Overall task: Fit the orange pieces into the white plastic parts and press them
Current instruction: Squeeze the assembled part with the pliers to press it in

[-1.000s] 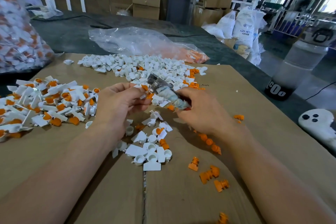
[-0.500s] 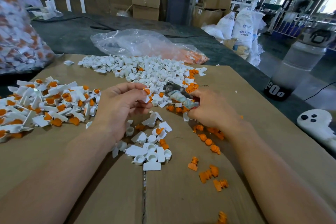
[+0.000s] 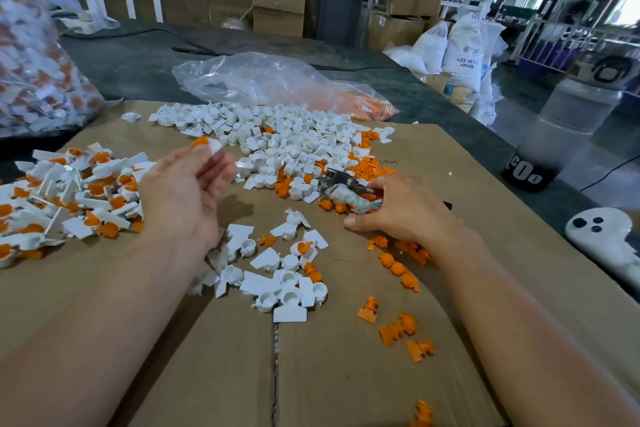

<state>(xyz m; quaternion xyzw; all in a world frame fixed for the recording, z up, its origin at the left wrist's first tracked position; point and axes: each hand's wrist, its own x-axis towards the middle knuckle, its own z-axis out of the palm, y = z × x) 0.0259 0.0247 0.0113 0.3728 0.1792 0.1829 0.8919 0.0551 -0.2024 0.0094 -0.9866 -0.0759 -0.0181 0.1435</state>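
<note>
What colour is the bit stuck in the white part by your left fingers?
An orange piece in the white part; head view.

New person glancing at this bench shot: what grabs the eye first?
The left hand, held up mid-frame, pinches a white-and-orange part at its fingertips. The right hand rests on the cardboard gripping pliers. Around them: a pile of filled parts at left, a heap of bare white parts farther back.
</note>
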